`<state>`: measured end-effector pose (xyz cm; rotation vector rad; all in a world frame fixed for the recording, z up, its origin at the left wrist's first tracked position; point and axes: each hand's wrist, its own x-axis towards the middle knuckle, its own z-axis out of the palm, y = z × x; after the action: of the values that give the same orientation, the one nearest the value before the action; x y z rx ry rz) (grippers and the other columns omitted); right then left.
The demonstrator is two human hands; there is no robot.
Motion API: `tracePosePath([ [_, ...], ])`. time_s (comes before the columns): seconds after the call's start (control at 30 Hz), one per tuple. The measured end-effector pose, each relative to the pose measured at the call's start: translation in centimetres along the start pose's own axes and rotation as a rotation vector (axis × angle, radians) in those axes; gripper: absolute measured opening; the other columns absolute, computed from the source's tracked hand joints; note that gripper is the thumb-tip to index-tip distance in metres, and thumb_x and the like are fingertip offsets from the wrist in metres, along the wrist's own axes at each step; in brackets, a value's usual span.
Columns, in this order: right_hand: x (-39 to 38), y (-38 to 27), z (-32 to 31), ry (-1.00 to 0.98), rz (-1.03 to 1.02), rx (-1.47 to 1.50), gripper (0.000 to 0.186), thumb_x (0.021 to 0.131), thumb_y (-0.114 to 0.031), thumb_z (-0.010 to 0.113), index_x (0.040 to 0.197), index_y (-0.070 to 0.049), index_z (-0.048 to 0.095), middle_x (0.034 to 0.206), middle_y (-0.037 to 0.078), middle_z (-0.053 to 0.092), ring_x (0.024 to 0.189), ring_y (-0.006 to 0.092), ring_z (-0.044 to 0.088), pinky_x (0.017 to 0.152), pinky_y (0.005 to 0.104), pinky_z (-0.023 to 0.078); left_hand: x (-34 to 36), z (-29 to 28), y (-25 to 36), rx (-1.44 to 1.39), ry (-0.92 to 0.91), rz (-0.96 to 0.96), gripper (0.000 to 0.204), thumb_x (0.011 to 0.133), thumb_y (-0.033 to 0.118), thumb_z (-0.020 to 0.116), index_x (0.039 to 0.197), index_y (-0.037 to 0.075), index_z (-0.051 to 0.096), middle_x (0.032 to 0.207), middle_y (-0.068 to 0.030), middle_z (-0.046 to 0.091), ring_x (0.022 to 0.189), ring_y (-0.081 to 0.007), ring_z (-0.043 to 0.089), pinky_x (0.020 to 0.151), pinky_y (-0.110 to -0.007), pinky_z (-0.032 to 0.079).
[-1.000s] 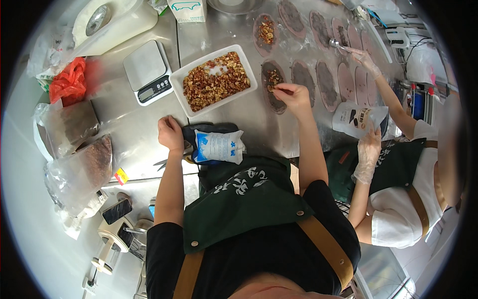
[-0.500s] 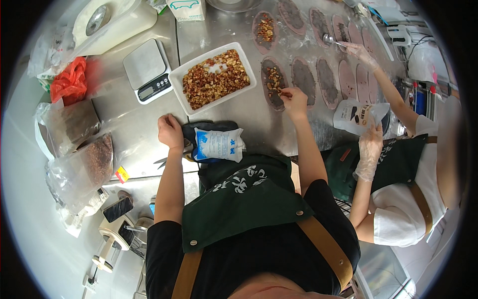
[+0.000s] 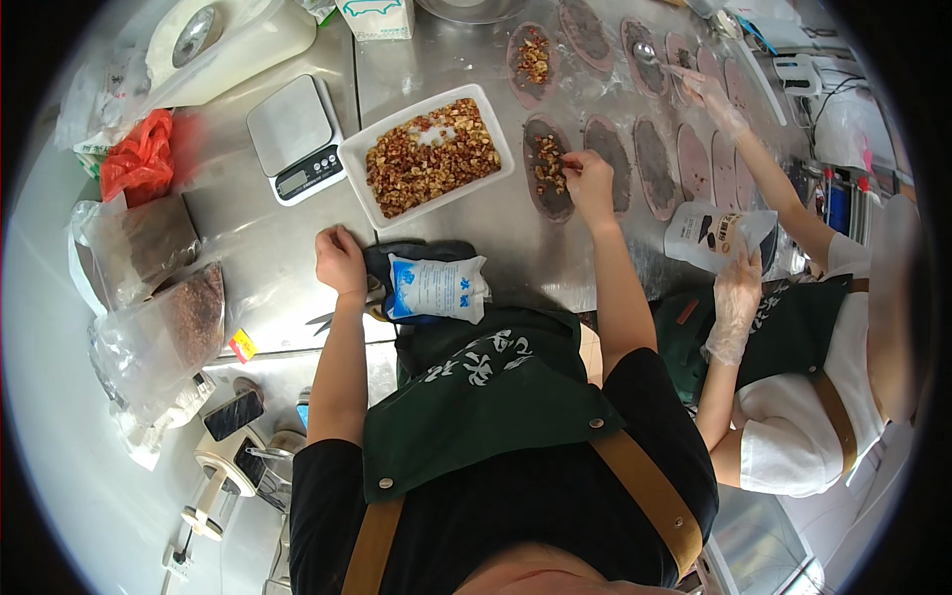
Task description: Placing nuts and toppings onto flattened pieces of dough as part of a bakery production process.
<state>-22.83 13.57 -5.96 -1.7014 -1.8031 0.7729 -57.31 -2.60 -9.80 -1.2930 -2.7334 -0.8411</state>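
Note:
My right hand (image 3: pixel 592 188) is closed in a pinch over an oval piece of purple-grey dough (image 3: pixel 555 210), its fingertips at the chopped nuts (image 3: pixel 547 167) lying along the dough's dark filling. Further back, another dough oval (image 3: pixel 521 84) also carries nuts. To my left of these, a white tray (image 3: pixel 503 177) holds a large heap of chopped nuts. My left hand (image 3: pixel 340 260) rests on the steel table as a loose fist, nothing seen in it. Beside it lies a blue and white ice pack (image 3: pixel 436 288) on a dark cloth.
Several more ovals stretch right, most with grey filling. A co-worker's gloved hand (image 3: pixel 716 104) works a spoon (image 3: pixel 645 53) over them; the other gloved hand (image 3: pixel 739 288) holds a pouch (image 3: pixel 699 233). A scale (image 3: pixel 290 129), red bag (image 3: pixel 139 159) and scissors (image 3: pixel 322 320) lie left.
My right hand has shifted slightly away from me along the nut-topped dough. The co-worker's spoon has moved a little left and away. My left hand stays put.

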Motion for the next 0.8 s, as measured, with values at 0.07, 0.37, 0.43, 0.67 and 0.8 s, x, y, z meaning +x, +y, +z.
tracePosePath([
  [0.07, 0.0, 0.1, 0.0, -0.002, 0.001, 0.01, 0.017, 0.068, 0.007, 0.059, 0.084, 0.005, 0.064, 0.081, 0.017, 0.062, 0.071, 0.0288, 0.063, 0.068, 0.0326, 0.05, 0.0, 0.1, -0.1, 0.0, 0.0, -0.007, 0.015, 0.084, 0.024, 0.058, 0.081, 0.009, 0.056, 0.064, -0.0051, 0.06, 0.054, -0.022, 0.058, 0.049, -0.035, 0.045],
  [0.37, 0.4, 0.1, 0.5, 0.043, -0.059, -0.011, 0.021, 0.067, 0.009, 0.057, 0.087, 0.005, 0.063, 0.084, 0.019, 0.063, 0.078, 0.0295, 0.064, 0.07, 0.0333, 0.051, 0.0, 0.1, -0.2, 0.01, -0.004, -0.021, 0.016, 0.084, 0.025, 0.058, 0.081, 0.009, 0.057, 0.064, -0.0048, 0.06, 0.053, -0.0221, 0.058, 0.049, -0.035, 0.045],
  [0.43, 0.5, 0.0, 0.5, 0.055, -0.069, 0.031, 0.022, 0.069, 0.009, 0.056, 0.089, 0.004, 0.063, 0.085, 0.019, 0.063, 0.078, 0.0299, 0.064, 0.071, 0.0333, 0.051, 0.0, 0.1, -0.3, 0.02, -0.018, -0.021, 0.016, 0.084, 0.025, 0.058, 0.081, 0.009, 0.057, 0.064, -0.0049, 0.059, 0.053, -0.0223, 0.058, 0.049, -0.035, 0.044],
  [0.67, 0.9, -0.7, 0.7, 0.102, -0.182, 0.024, 0.021, 0.075, 0.009, 0.056, 0.096, 0.004, 0.06, 0.09, 0.015, 0.064, 0.082, 0.0228, 0.065, 0.072, 0.0279, 0.051, 0.1, 0.0, -0.1, 0.014, -0.025, -0.014, 0.012, 0.084, 0.021, 0.058, 0.081, 0.009, 0.056, 0.067, -0.0049, 0.06, 0.054, -0.0228, 0.058, 0.048, -0.035, 0.045],
  [0.8, 0.8, -4.5, 0.8, 0.168, -0.191, 0.077, 0.016, 0.076, 0.006, 0.056, 0.09, 0.001, 0.062, 0.088, 0.014, 0.063, 0.076, 0.0245, 0.063, 0.067, 0.0292, 0.05, -0.1, -0.1, -0.1, 0.016, -0.013, -0.009, 0.012, 0.083, 0.02, 0.058, 0.081, 0.009, 0.056, 0.069, -0.0046, 0.06, 0.055, -0.0228, 0.058, 0.049, -0.035, 0.045],
])
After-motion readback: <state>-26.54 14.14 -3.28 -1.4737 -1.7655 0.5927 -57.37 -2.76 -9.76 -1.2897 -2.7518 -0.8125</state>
